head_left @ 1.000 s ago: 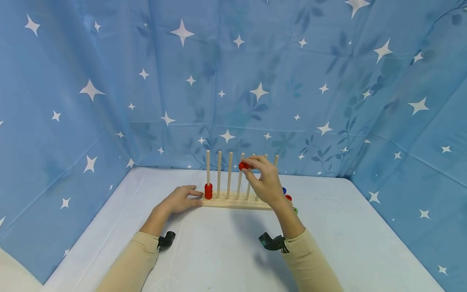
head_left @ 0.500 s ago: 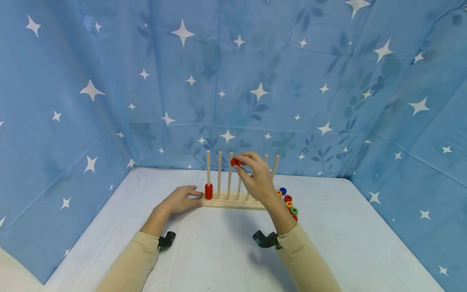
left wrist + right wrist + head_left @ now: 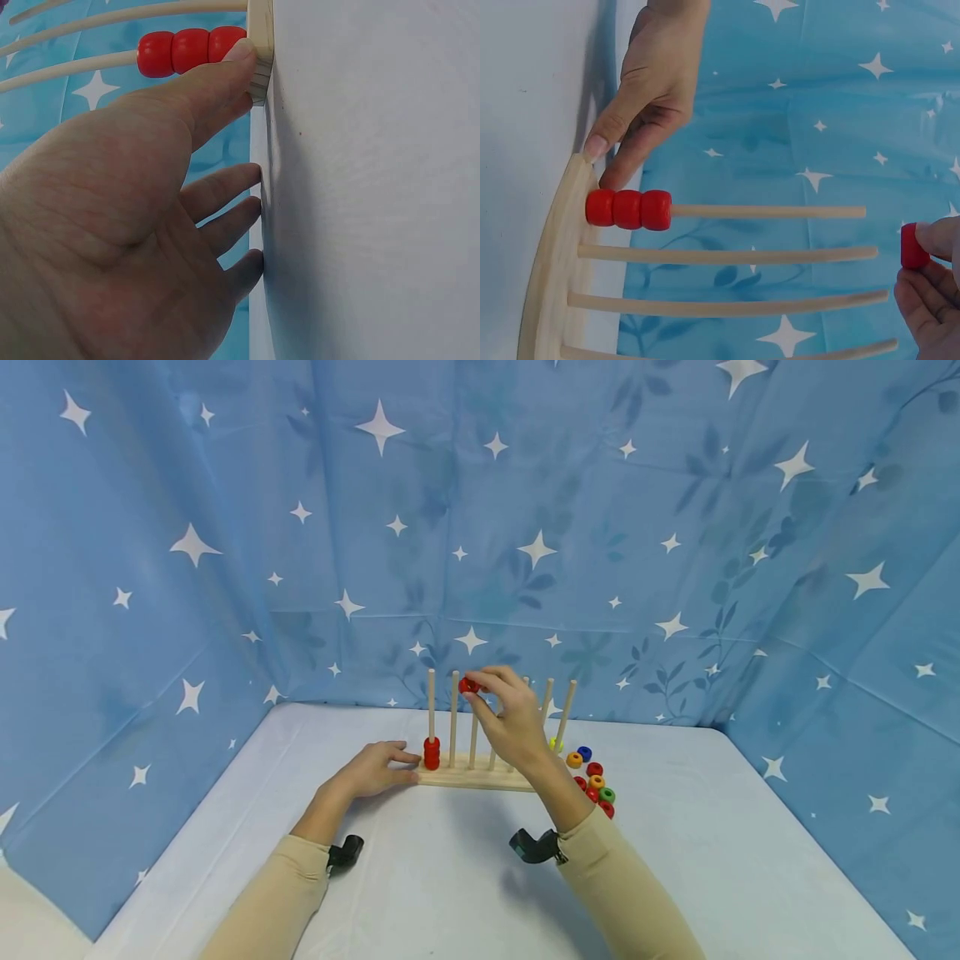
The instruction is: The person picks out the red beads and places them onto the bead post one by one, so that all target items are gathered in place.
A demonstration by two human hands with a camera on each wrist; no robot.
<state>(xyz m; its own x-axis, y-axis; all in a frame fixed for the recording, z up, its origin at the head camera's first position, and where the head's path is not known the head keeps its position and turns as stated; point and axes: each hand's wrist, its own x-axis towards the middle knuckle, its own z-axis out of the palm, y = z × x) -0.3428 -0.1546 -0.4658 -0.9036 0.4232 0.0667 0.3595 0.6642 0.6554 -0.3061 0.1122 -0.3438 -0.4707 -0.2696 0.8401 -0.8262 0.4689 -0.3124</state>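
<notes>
A wooden peg rack stands on the table, with a row of upright pegs. Three red beads are stacked at the bottom of its leftmost peg. My left hand holds the rack's left end between thumb and index finger; in the left wrist view the other fingers reach down by the tabletop. Between the thumb and fingertips of my right hand is another red bead. It is up at peg-top height, near the second and third pegs in the head view, and apart from the peg tips in the right wrist view.
Loose beads lie at the rack's right end, among them a blue bead, an orange bead, a green bead and several red ones. A white cloth covers the table. A blue star-patterned curtain hangs behind it.
My right hand has carried the red bead leftward along the peg tops and slightly up, uncovering more loose beads at right. My left hand stays at the rack's end.
</notes>
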